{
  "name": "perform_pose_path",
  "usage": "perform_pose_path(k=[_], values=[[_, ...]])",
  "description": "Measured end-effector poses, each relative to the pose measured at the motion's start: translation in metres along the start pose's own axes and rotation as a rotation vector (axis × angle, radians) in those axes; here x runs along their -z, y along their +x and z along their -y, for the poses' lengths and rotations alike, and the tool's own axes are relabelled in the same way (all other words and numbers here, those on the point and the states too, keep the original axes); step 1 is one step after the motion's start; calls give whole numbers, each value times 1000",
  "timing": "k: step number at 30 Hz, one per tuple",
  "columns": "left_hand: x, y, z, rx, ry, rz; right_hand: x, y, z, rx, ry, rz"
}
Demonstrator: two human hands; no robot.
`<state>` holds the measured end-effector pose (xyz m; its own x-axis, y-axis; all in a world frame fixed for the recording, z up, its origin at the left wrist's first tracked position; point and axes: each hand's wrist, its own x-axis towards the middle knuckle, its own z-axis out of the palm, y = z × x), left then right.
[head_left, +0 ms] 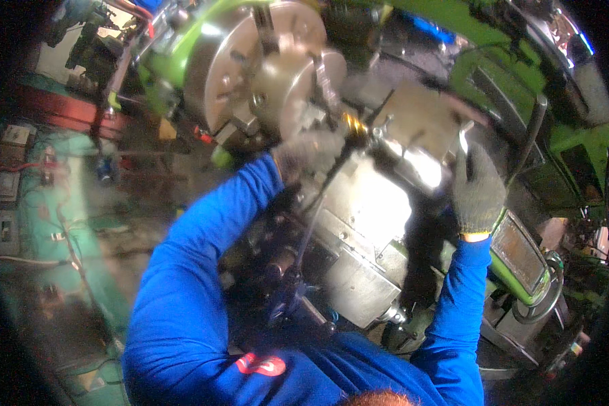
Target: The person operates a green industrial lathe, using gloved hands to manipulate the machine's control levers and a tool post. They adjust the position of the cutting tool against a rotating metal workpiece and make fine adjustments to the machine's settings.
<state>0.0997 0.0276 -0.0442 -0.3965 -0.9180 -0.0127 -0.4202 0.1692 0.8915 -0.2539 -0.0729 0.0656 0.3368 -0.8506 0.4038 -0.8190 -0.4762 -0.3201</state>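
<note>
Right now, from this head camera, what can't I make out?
All in the head view:
Left grip: motion blur smears its tips, so what it touches is unclear.
Right grip: its own back hides how far it closes.
Gold-coloured piece: blurred, exact shape unclear.
Metal block: bright glare washes out its surface.
Blue top: cut off by the lower edge.
</note>
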Motion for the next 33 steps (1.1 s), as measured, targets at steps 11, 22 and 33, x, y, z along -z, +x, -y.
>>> perform_pose_path(k=[11, 22, 33], values=[[-42, -35, 41, -66, 412, -102, 0, -2, 19, -58, 9, 12], [-58, -28, -1, 10, -607, -5, -23, -18, 25, -18, -309, -126], [-63, -28, -23, 52, -661, -41, -19, -18, 58, -254, -356, -42]])
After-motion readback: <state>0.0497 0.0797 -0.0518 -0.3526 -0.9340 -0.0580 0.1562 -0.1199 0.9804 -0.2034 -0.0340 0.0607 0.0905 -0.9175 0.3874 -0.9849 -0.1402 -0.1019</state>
